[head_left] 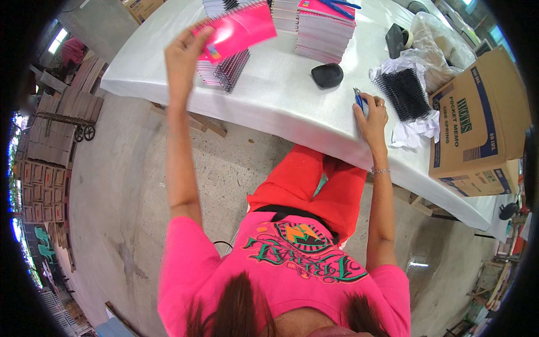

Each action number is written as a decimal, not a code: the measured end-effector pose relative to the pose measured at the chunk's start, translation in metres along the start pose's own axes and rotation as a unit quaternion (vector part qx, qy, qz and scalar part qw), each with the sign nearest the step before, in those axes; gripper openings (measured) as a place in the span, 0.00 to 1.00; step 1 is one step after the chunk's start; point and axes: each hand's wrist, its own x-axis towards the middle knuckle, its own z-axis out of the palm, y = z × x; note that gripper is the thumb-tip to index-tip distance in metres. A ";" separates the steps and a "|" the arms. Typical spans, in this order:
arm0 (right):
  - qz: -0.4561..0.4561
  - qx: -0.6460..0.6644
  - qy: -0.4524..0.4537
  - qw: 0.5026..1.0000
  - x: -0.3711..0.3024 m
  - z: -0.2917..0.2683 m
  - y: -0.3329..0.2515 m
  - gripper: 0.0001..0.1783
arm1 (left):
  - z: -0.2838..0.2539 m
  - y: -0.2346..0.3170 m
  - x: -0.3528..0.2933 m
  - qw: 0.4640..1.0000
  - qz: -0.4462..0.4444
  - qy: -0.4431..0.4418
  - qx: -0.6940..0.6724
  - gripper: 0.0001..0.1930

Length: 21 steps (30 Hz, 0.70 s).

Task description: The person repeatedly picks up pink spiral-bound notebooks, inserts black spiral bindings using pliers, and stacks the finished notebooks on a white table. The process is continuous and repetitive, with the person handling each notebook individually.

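My left hand (188,53) is raised over the table's left part and grips a pink-covered spiral notebook (244,31) by its left end. Below that notebook, a stack of spiral notebooks (209,74) with dark coil edges rests near the table's front edge. Resting on the cloth to the right, my right hand (371,118) is closed around small blue-handled pliers (359,96), jaws pointing away from me. A black rounded object (327,75), its kind unclear, lies just beyond the pliers. Farther back stands a tall stack of pink-covered pads (324,36), topped by a blue-handled tool (340,7).
Black binding coils (403,94) lie on crumpled white paper right of my right hand. An open cardboard box (477,121) stands at the table's right end, beside a clear plastic bag (443,48) and a black tape dispenser (395,40). White cloth covers the table (275,104).
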 end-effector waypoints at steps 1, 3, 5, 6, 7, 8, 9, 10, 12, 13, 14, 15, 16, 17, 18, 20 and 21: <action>0.007 0.009 0.006 1.000 -0.002 0.003 -0.004 0.21 | -0.014 -0.002 0.021 0.998 -0.027 -0.023 -0.061 0.16; -0.013 -0.016 0.026 0.999 -0.004 0.006 -0.011 0.21 | -0.051 -0.014 0.066 0.995 -0.016 -0.087 0.037 0.18; -0.009 -0.023 0.012 1.000 -0.004 0.008 -0.020 0.22 | -0.075 -0.019 0.104 0.981 -0.020 -0.150 0.121 0.20; -0.006 -0.027 0.017 0.999 -0.005 0.008 -0.017 0.22 | -0.073 -0.018 0.120 0.976 -0.018 -0.177 0.122 0.20; -0.004 -0.030 0.022 0.999 -0.006 0.008 -0.014 0.22 | -0.071 -0.015 0.132 0.971 -0.015 -0.204 0.124 0.20; -0.002 -0.034 0.025 0.999 -0.007 0.008 -0.012 0.22 | -0.066 -0.010 0.141 0.965 -0.015 -0.229 0.130 0.20; 0.003 -0.033 0.022 0.999 -0.008 0.007 -0.009 0.22 | -0.061 -0.006 0.150 0.958 -0.014 -0.253 0.137 0.21; 0.007 -0.032 0.020 0.999 -0.008 0.005 -0.008 0.22 | -0.054 -0.003 0.155 0.950 -0.013 -0.277 0.143 0.21; 0.005 -0.027 0.017 0.999 -0.008 0.004 -0.010 0.22 | -0.047 -0.022 0.174 0.935 0.074 -0.310 0.156 0.21; -0.008 -0.013 0.016 1.000 -0.006 0.009 -0.017 0.22 | -0.057 -0.055 0.200 0.926 0.117 -0.302 0.194 0.20; -0.010 -0.013 0.017 1.000 -0.006 0.010 -0.019 0.22 | -0.057 -0.081 0.215 0.913 0.162 -0.305 0.217 0.18; -0.009 -0.021 0.026 0.999 -0.007 0.008 -0.015 0.21 | -0.043 -0.089 0.212 0.888 0.174 -0.330 0.268 0.19; -0.009 -0.031 0.035 0.999 -0.008 0.005 -0.011 0.21 | -0.023 -0.092 0.204 0.860 0.187 -0.353 0.317 0.21; -0.019 -0.025 0.042 0.999 -0.008 0.006 -0.014 0.20 | -0.021 -0.098 0.194 0.858 0.166 -0.361 0.326 0.22; -0.018 -0.027 0.042 0.999 -0.007 0.006 -0.013 0.20 | -0.002 -0.101 0.182 0.856 0.148 -0.374 0.326 0.23; -0.012 -0.033 0.045 0.998 -0.008 0.003 -0.010 0.20 | 0.026 -0.084 0.158 0.839 0.115 -0.401 0.349 0.24; -0.007 -0.023 0.034 0.999 -0.007 0.003 -0.012 0.21 | 0.025 -0.084 0.151 0.828 0.124 -0.413 0.358 0.24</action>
